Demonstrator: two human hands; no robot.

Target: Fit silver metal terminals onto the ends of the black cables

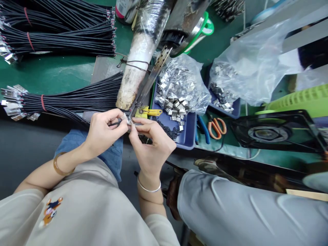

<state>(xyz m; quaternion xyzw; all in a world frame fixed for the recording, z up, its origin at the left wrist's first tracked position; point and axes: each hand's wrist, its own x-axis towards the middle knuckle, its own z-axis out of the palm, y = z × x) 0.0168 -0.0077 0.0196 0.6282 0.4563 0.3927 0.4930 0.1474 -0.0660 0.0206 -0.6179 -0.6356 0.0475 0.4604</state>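
My left hand [106, 131] is closed in a pinch around the end of a black cable [114, 123]. Facing it, my right hand [153, 141] pinches a small shiny metal connector [130, 122], which meets the cable end between my fingertips. Fingers cover most of the joint. Just above the fingertips, the lower end of a slanting metal iron with a perforated sleeve [160, 63] comes down. Behind my left hand lies a banded bundle of black cables [74, 99] with metal plugs at its left end.
A blue tray [190, 131] holds loose metal shells [176, 107] and a plastic bag. A film-wrapped duct [135, 68] and a green-rimmed spool [205, 25] stand behind. Orange-handled scissors [217, 128], blue-handled pliers [203, 129] and a black fan [276, 133] lie right. Another person's leg [243, 208] is close by.
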